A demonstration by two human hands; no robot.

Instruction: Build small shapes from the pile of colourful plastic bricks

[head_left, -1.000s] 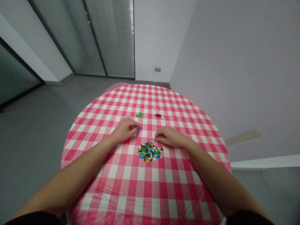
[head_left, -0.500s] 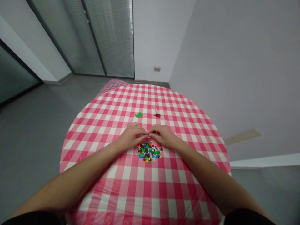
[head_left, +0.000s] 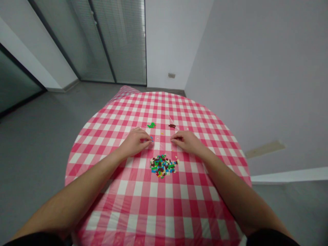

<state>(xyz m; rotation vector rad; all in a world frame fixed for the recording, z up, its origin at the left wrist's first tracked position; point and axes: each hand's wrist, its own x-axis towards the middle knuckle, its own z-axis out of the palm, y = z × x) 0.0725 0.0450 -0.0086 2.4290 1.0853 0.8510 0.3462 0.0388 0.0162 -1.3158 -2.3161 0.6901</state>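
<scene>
My left hand (head_left: 137, 141) is over the left middle of the table, thumb and fingers pinched. A small blue toy brick (head_left: 152, 138) shows between its fingertips, close to the cloth. Across from it, my right hand (head_left: 186, 141) hovers with thumb and forefinger drawn together; anything between them is too small to make out. On the near side of both hands lies a mixed pile of tiny toy bricks (head_left: 163, 166) in green, blue, brown, yellow and white. Beyond the hands sit a small green group of bricks (head_left: 151, 125) and a dark brown group (head_left: 172, 126).
A red-and-white checked cloth (head_left: 164, 208) covers the round table. One yellow piece (head_left: 162, 133) lies between the hands. A wall (head_left: 256, 85) rises to the right, and glass partitions (head_left: 123, 44) stand behind on the left.
My hands have parted from their meeting point above the pile. The left moved left and slightly away, the right moved right and slightly away. The blue brick now shows.
</scene>
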